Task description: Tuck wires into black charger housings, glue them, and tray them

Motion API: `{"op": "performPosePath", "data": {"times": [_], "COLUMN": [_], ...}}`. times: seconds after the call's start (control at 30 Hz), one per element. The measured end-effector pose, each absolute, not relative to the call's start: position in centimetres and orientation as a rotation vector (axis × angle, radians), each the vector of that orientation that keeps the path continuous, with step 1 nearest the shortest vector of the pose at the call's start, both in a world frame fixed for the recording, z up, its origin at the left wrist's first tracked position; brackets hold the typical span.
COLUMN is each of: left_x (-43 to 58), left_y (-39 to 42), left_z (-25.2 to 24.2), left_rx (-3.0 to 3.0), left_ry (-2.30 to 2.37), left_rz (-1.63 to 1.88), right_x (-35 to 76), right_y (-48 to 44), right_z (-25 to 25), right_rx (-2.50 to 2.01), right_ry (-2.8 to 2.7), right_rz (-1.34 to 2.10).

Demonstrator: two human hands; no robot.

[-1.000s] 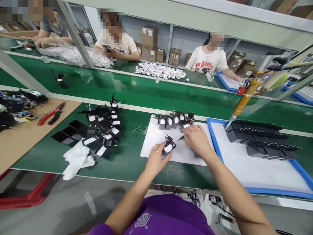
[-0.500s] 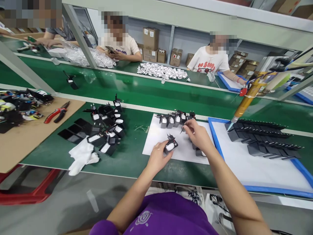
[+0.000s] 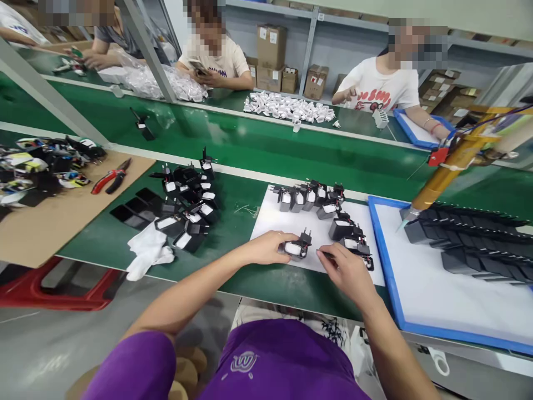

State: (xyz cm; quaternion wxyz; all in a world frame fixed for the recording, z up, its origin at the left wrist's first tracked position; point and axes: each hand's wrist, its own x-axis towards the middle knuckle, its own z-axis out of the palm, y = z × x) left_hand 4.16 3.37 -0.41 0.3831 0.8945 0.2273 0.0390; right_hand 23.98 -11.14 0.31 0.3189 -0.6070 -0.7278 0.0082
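My left hand [image 3: 270, 248] is closed around the side of a black plug adapter [image 3: 295, 249], keeping it on the white sheet [image 3: 266, 222]. The adapter's two-pin plug part stands up at its right end, with a white block showing inside the open case. Just right of it, my right hand [image 3: 347, 272] is closed in a pinch; a small dark tip shows at its fingers, too small to name. Beyond my hands, several similar open adapters [image 3: 310, 196] stand along the sheet's back edge. More adapters [image 3: 343, 226] stand by my right hand, partly hidden by it.
At left lie a cluster of open adapters [image 3: 189, 191], black flat covers [image 3: 129, 214], a white glove [image 3: 147, 247] and red-handled pliers [image 3: 111, 176]. A blue-rimmed tray [image 3: 381, 261] holds rows of black adapters, under a yellow dispenser [image 3: 447, 180]. Co-workers sit across the bench.
My right hand has come down from the back row of adapters to the right of the held one. My left hand has turned the adapter and shifted it slightly right. The view has shifted.
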Motion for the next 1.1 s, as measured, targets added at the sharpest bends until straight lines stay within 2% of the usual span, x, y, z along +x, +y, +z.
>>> {"op": "performPosePath", "data": {"times": [0.27, 0.7, 1.1], "left_x": [4.2, 4.5, 4.6], "left_y": [4.1, 4.1, 3.5], "left_z": [-1.2, -1.8, -1.6], "left_rx": [2.289, 2.203, 2.261], "left_ry": [0.438, 0.345, 0.353], "left_rz": [0.135, 0.128, 0.148], "right_x": [22.8, 23.1, 23.0], "right_y": [-10.5, -9.7, -9.5], "right_z": [-0.7, -2.1, -2.6], "right_rx": [-1.144, -1.079, -1.104], "right_ry": [-1.824, -1.823, -1.894], "right_rz": [0.241, 0.501, 0.39]}}
